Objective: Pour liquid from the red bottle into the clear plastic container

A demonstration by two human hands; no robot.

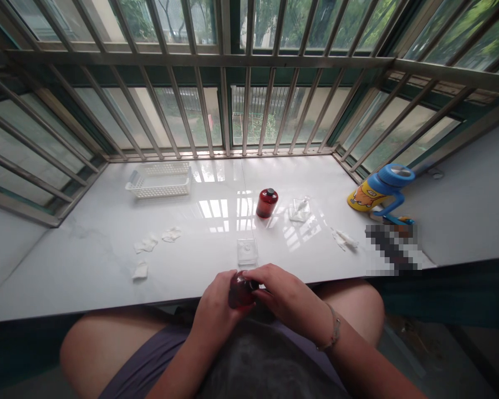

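Nearer the person than the standing red bottle (267,203), in the head view, a second red bottle (241,292) is held slightly to that landmark's left. The left hand (217,302) has its fingers curled round the body; the right hand (289,293) bends thumb and fingers about its dark top end, their exact hold partly hidden. If the left grip slackened under a twist or pull, this bottle could slip, perhaps striking the clear square piece (247,252) on the standing bottle's near side.

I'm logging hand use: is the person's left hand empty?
No, the left hand holds a dark red bottle near the front edge of the white counter.
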